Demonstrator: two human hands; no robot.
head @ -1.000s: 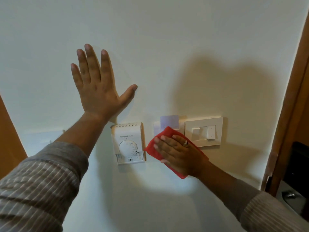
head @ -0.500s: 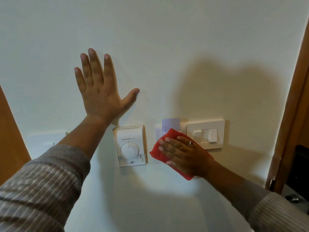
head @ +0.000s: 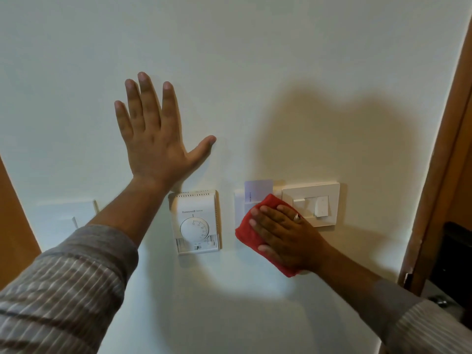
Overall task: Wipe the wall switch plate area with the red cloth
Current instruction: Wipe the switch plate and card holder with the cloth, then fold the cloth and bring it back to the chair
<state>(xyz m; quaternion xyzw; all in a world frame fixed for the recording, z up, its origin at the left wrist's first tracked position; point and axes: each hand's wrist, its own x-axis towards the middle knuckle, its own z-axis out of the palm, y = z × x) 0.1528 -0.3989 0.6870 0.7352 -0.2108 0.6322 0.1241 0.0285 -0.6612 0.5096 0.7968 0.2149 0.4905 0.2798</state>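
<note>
A white switch plate (head: 329, 198) with rocker switches is fixed to the pale wall at centre right. My right hand (head: 283, 236) lies flat on the red cloth (head: 246, 231) and presses it against the wall, over the plate's lower left corner and the lower part of the key-card holder (head: 240, 203). A pale card (head: 258, 187) stands in that holder above the cloth. My left hand (head: 153, 131) rests flat on the bare wall higher up to the left, fingers spread, holding nothing.
A white thermostat (head: 195, 223) with a round dial hangs on the wall between my two arms, left of the cloth. A wooden door frame (head: 444, 154) runs down the right edge, with a dark lock and metal handle (head: 440, 301) below. Brown wood (head: 12, 213) shows at far left.
My right hand and the red cloth have slid a little to the right and up, toward the switch plate. My left hand stays flat on the wall.
</note>
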